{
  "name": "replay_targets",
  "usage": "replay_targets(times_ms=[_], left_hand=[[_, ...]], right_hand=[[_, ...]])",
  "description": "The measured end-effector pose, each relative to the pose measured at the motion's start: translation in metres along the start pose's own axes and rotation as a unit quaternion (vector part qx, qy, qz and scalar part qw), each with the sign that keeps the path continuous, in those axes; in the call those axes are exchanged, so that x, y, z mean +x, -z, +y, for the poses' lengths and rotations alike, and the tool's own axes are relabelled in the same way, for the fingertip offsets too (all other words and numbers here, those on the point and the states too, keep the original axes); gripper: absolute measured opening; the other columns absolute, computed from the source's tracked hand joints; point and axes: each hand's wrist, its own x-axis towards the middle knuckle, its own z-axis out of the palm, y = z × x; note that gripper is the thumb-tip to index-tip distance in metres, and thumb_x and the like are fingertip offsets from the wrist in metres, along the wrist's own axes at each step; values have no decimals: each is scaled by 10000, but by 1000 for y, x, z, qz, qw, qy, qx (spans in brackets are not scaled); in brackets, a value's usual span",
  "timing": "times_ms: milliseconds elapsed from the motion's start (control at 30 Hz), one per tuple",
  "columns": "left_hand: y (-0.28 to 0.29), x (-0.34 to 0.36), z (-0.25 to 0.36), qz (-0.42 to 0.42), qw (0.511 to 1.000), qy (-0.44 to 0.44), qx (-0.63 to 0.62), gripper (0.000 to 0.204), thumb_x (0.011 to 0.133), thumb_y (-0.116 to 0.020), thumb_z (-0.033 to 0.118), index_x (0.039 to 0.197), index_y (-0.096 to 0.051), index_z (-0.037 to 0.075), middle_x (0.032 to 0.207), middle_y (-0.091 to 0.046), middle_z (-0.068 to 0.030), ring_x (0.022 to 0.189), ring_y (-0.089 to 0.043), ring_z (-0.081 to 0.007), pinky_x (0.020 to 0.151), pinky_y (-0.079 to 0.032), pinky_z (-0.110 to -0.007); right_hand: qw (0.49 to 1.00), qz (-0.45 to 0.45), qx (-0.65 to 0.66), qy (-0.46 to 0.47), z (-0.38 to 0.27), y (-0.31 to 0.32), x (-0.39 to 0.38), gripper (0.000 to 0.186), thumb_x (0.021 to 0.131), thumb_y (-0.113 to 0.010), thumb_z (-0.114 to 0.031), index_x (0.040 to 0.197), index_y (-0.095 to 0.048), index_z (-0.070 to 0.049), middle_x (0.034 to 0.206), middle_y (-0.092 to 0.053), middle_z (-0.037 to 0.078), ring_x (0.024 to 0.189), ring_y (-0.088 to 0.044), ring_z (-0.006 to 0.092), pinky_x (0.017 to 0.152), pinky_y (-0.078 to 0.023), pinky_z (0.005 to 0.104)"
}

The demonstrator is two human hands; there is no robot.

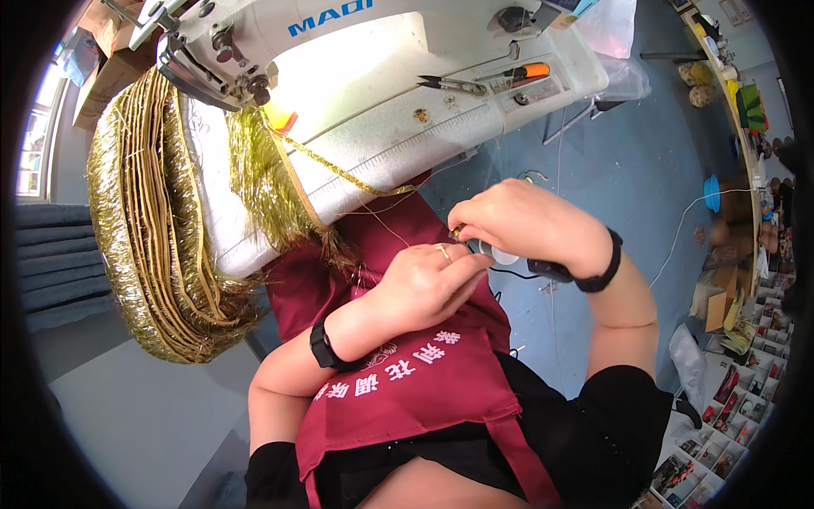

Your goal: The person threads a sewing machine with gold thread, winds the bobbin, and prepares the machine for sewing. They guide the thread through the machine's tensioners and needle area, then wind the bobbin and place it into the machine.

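Observation:
Over my lap, my left hand [428, 284] and my right hand [513, 222] meet with their fingers closed. The right fingertips pinch a small dark and gold piece [459, 231], too covered to name. Whatever the left fingers grip is hidden behind them. Just beyond the fingers shows part of a whitish round thing [498, 254]. To the left, gold tinsel fringe [263, 187] hangs off the sewing machine [339, 42] bed toward my apron [407, 373]. A narrow glittery gold ribbon [339, 172] runs from under the machine head toward my lap, with thin threads near it.
A thick folded bundle of gold fringe [148, 229] drapes over the machine's left end. Thread snips [452, 85] and an orange-handled tool [530, 71] lie on the bed. Clear plastic bags [623, 76] are behind. White compartment trays [729, 424] stand at the right.

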Motion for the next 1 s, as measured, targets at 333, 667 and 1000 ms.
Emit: replay_targets(times_ms=[333,667,1000], left_hand=[[31,-3,-31,60,993,-48,93,352,705,-783,63,1018,-665,170,968,-572,-55,784,-583,-227,626,-480,-350],[25,0,-32,77,953,-120,267,314,751,-760,125,1046,-711,220,1009,-527,9,758,-508,-128,622,-419,-289],[12,0,-31,142,986,20,79,307,650,-882,98,928,-769,163,963,-473,-39,727,-520,-158,564,-450,-293]], right_hand=[[908,-313,246,-127,35,26,38,201,934,-709,-135,1038,-722,38,761,-709,47,631,-620,100,605,-509,266],[905,-277,299,-125,41,21,36,202,974,-674,-143,1064,-720,32,748,-683,25,635,-590,80,606,-494,255],[950,310,32,-26,24,31,-4,217,932,-681,-83,1145,-714,-56,1120,-718,96,975,-693,255,821,-562,351]])
